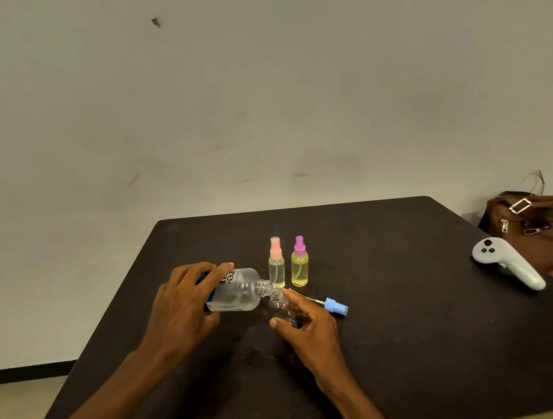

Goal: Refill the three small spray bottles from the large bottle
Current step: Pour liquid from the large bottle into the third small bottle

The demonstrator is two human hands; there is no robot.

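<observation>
My left hand [184, 304] grips the large clear bottle [240, 291], tipped on its side with its open neck against the mouth of a small clear spray bottle [279, 305]. My right hand [308, 331] holds that small bottle, tilted, between thumb and fingers on the black table [408, 319]. Its blue spray cap [335, 306] with its tube lies on the table just to the right. Behind stand two capped small bottles: one with a pink cap [276, 265] and a yellow one with a magenta cap [299, 264].
A white hand controller [507, 262] lies near the table's right edge. A brown bag [545, 224] sits behind it at the far right. A plain wall runs behind the table, and the floor shows at the left.
</observation>
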